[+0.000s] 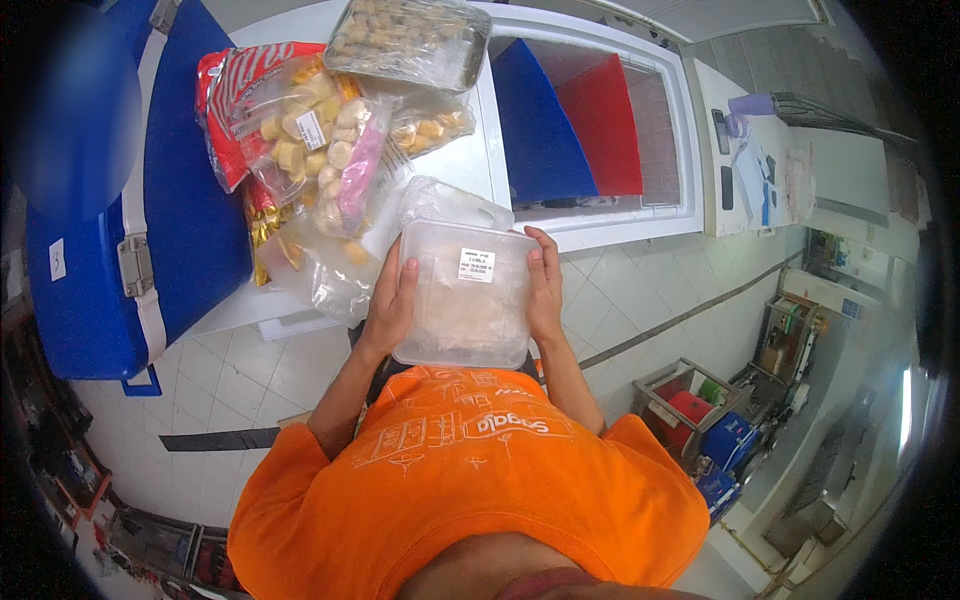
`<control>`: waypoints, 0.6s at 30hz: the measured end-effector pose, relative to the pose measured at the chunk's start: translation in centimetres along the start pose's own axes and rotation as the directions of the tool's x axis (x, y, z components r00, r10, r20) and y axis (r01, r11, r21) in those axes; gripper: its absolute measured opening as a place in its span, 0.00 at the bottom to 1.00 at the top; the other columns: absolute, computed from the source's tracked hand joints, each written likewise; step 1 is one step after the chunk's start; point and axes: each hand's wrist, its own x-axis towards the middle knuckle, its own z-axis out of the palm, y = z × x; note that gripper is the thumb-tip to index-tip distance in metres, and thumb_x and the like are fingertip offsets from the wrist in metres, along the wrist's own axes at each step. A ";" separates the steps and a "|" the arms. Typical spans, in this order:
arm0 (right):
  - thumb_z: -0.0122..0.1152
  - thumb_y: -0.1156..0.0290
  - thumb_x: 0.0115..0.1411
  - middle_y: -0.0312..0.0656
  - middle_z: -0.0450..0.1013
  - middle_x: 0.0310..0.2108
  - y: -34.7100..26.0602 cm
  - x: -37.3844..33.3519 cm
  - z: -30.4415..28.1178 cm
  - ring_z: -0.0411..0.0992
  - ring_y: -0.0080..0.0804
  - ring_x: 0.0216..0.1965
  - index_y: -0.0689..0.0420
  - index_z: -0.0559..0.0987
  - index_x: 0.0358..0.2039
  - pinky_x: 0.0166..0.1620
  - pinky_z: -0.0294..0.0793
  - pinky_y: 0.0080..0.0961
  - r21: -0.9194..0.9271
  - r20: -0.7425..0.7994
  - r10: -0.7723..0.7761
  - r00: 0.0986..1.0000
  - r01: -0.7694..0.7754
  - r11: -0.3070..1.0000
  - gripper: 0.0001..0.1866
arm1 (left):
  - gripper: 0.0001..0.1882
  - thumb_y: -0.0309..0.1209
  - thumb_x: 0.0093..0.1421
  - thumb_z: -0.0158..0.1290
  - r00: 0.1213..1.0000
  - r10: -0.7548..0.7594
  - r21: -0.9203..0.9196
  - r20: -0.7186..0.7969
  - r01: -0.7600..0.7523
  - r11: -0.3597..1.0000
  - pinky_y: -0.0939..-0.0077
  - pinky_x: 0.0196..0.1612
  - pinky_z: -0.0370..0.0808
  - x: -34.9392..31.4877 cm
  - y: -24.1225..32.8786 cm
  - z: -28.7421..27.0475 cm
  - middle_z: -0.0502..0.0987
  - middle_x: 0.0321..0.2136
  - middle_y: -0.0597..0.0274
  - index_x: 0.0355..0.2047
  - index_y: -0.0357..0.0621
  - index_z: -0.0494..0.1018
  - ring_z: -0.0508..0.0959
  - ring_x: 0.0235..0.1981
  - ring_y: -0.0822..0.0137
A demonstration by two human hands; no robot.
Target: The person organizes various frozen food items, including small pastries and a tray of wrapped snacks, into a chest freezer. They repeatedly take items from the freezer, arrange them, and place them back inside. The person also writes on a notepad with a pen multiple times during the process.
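A square, frosted plastic food container [465, 315] with a white label on its lid is held close in front of my body. My left hand [391, 305] grips its left side, thumb lying on the lid. On the opposite side my right hand [543, 285] clasps the edge, fingers wrapped around the far corner. What fills the container looks pale and is blurred by the plastic. Just beyond it lies another clear plastic container or lid [452, 200], partly hidden behind the held one.
Left of my hands, bags of pale food pieces [300, 140] pile on the white surface near a film-wrapped tray [405, 45]. A large blue cooler box [190, 200] stands at far left. Ahead right is an open white chest freezer [690, 150] with blue and red dividers.
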 end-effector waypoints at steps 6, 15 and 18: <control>0.39 0.50 0.79 0.47 0.71 0.60 2.4 1.8 -2.9 0.66 0.37 0.62 0.61 0.74 0.60 0.68 0.58 0.32 -0.023 -0.102 0.101 0.990 -0.104 0.994 0.28 | 0.31 0.39 0.80 0.36 0.998 -0.058 0.244 0.025 0.050 0.969 0.67 0.75 0.50 2.6 1.0 2.2 0.60 0.72 0.43 0.74 0.29 0.53 0.57 0.74 0.55; 0.37 0.47 0.79 0.53 0.75 0.55 4.6 4.9 -5.1 0.69 0.40 0.59 0.70 0.75 0.56 0.66 0.61 0.31 0.086 0.003 0.102 0.995 -0.102 0.991 0.34 | 0.33 0.44 0.79 0.37 0.983 -0.012 0.129 -0.183 0.036 0.991 0.67 0.75 0.52 5.3 1.1 6.3 0.61 0.71 0.42 0.73 0.30 0.54 0.59 0.73 0.55; 0.37 0.46 0.79 0.56 0.78 0.48 3.4 3.4 -5.5 0.73 0.44 0.52 0.72 0.77 0.51 0.63 0.65 0.34 -0.007 0.096 0.120 0.988 -0.119 0.993 0.36 | 0.36 0.48 0.79 0.37 0.963 0.016 0.151 -0.268 0.026 0.988 0.66 0.75 0.52 6.1 1.8 7.2 0.61 0.71 0.41 0.73 0.29 0.53 0.59 0.73 0.54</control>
